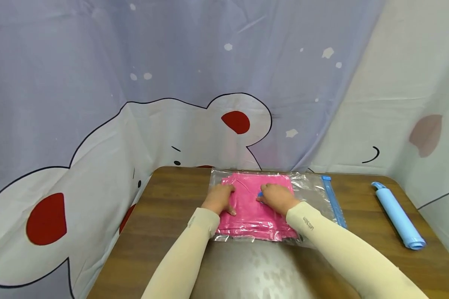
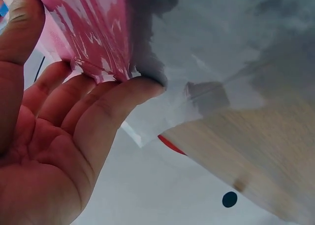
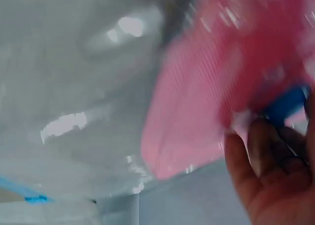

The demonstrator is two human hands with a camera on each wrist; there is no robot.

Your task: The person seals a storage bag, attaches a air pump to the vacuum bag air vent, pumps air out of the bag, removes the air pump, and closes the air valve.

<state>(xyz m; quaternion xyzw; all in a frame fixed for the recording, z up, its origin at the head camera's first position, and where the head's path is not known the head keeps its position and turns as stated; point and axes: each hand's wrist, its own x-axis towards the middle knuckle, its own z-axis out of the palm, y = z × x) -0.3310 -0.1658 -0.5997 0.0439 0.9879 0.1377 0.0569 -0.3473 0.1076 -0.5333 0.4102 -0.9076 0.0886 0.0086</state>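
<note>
A clear plastic zip storage bag [image 1: 309,189] lies flat on the table with a folded pink cloth [image 1: 252,216] inside it. My left hand [image 1: 219,200] rests on the bag along the left side of the cloth. In the left wrist view, its extended fingers [image 2: 106,104] touch the plastic where the pink cloth [image 2: 93,28] ends. My right hand [image 1: 278,197] is over the cloth's right half, fingers curled at a small blue valve cap [image 1: 260,194]. The right wrist view shows the blue cap [image 3: 288,104] between thumb and fingers, partly hidden by them.
A blue slider zip [image 1: 334,201] runs along the bag's right edge. Farther right lies a light blue hand pump [image 1: 400,216] on the wooden table [image 1: 164,207]. A printed curtain [image 1: 179,137] hangs close behind the table's back edge.
</note>
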